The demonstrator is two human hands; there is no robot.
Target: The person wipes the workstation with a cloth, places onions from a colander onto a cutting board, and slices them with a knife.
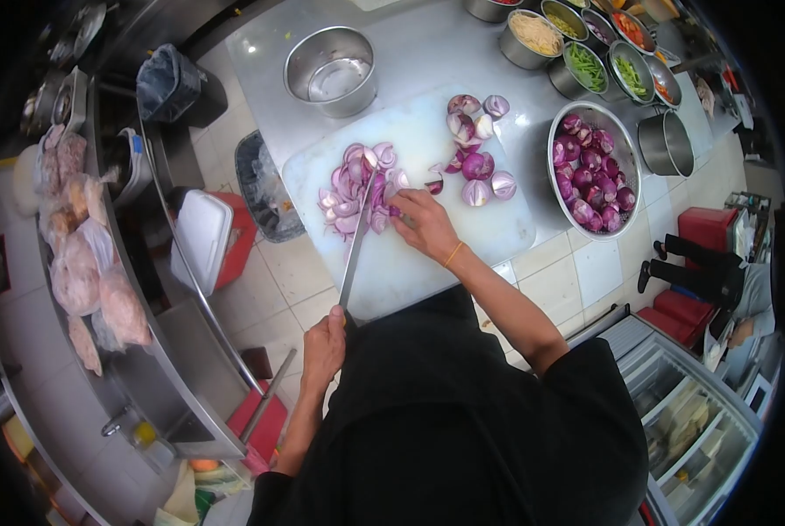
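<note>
My left hand (pixel 324 344) is closed around the handle of a long kitchen knife (pixel 357 247). Its blade points away from me across the white cutting board (pixel 410 279). With bent fingers, my right hand (pixel 429 230) presses on a piece of red onion (pixel 395 211) beside the blade; the fingers partly hide it. Sliced red onion (pixel 350 188) lies in a heap left of and around the blade's tip. On the board's right side are several peeled onion halves (pixel 477 165), and a small dark onion scrap (pixel 434 187) sits near my right hand.
A steel colander (pixel 632 195) of red onions stands right of the board. Behind the board is a steel pot (pixel 331 72). Bowls of cut vegetables (pixel 585 68) fill the far right. A lined bin (pixel 268 188) stands left of the table. Another person (pixel 717 276) is at the right.
</note>
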